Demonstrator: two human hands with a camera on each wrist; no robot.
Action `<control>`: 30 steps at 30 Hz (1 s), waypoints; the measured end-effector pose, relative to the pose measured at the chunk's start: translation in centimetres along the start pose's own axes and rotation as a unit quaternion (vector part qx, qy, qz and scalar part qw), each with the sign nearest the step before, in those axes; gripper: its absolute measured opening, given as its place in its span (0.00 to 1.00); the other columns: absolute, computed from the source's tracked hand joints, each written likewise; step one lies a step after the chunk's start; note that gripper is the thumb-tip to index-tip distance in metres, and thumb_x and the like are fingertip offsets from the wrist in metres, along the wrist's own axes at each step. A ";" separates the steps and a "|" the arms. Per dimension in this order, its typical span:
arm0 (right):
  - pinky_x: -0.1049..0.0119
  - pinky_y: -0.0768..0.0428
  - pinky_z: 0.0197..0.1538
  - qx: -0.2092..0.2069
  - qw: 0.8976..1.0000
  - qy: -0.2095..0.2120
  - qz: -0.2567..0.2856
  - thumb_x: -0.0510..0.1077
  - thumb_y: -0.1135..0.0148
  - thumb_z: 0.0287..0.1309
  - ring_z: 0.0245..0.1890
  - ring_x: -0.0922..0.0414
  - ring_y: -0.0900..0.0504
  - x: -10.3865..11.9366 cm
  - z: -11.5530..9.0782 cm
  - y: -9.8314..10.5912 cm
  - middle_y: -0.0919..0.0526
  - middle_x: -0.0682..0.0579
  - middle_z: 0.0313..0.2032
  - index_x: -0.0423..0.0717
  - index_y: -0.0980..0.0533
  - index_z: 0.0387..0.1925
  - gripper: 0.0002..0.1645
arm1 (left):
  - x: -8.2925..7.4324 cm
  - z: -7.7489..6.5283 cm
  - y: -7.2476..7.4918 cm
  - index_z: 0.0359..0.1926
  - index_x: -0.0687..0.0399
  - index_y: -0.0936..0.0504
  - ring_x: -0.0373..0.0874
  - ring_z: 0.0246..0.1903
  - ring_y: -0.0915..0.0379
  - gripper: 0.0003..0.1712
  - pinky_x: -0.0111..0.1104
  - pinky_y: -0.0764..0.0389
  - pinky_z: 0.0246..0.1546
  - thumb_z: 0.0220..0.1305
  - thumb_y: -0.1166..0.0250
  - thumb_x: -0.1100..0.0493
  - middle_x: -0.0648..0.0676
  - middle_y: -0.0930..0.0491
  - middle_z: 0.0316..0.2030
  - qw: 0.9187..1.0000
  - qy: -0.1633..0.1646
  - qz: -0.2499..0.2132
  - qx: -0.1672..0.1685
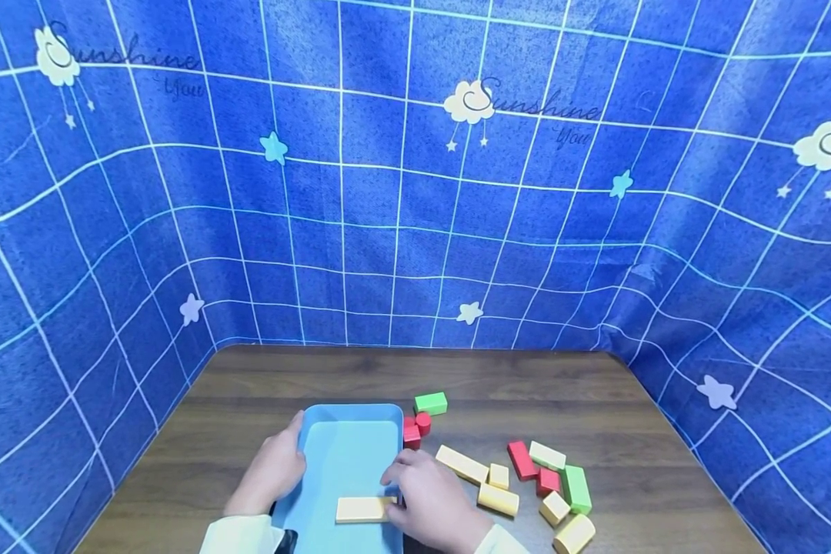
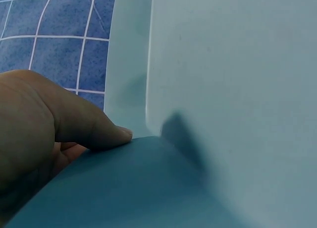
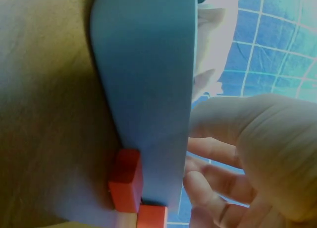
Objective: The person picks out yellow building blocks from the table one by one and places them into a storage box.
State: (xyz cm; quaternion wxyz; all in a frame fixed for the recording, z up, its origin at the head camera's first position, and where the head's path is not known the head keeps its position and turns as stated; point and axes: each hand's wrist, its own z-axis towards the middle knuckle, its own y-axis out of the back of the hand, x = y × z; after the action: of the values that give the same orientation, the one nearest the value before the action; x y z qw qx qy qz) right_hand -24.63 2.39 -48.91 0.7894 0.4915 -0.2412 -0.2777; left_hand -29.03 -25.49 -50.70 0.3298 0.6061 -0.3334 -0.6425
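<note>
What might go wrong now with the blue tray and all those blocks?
The left grip holds the tray by its rim; if it pulls, the tray may tip and the yellow block inside might slide.
The red blocks sit right beside the tray, so a nudge could push them away.
A yellow cylinder lies on its side near the right grip, so a bump might roll it.

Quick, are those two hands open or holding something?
Left hand: closed, holding the blue tray by its edge.
Right hand: at the pale block in the tray; grip cannot be told.
</note>
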 end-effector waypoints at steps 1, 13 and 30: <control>0.71 0.24 0.33 -0.001 1.000 -0.003 0.007 0.52 0.31 0.43 0.34 0.66 0.29 -0.1 0.0 0.1 0.24 0.64 0.35 0.57 0.18 0.34 0.13 | 0.0 0.0 0.0 0.70 0.68 0.54 0.54 0.48 0.31 0.37 0.57 0.30 0.52 0.61 0.52 0.69 0.71 0.39 0.64 1.000 0.001 0.000 0.001; 0.69 0.23 0.35 0.008 0.999 -0.024 0.035 0.51 0.32 0.47 0.35 0.66 0.30 -0.1 -0.3 0.8 0.23 0.63 0.36 0.57 0.18 0.35 0.11 | 0.2 0.2 0.1 0.71 0.67 0.54 0.55 0.52 0.33 0.38 0.58 0.31 0.53 0.61 0.51 0.68 0.70 0.39 0.64 1.000 0.000 0.001 0.003; 0.65 0.21 0.39 -0.035 0.999 -0.020 0.037 0.49 0.33 0.46 0.36 0.65 0.29 -1.2 -1.1 1.1 0.23 0.63 0.36 0.56 0.19 0.33 0.09 | 0.0 0.1 0.0 0.71 0.67 0.54 0.56 0.54 0.35 0.37 0.60 0.35 0.56 0.62 0.52 0.68 0.70 0.41 0.65 1.000 0.005 -0.005 0.005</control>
State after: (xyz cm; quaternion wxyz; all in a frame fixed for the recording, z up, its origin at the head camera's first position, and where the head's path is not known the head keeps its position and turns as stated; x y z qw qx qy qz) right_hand -24.56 4.35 -48.53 0.8107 0.4489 -0.2652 -0.2664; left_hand -29.12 -25.49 -50.76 0.3249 0.6128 -0.3317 -0.6394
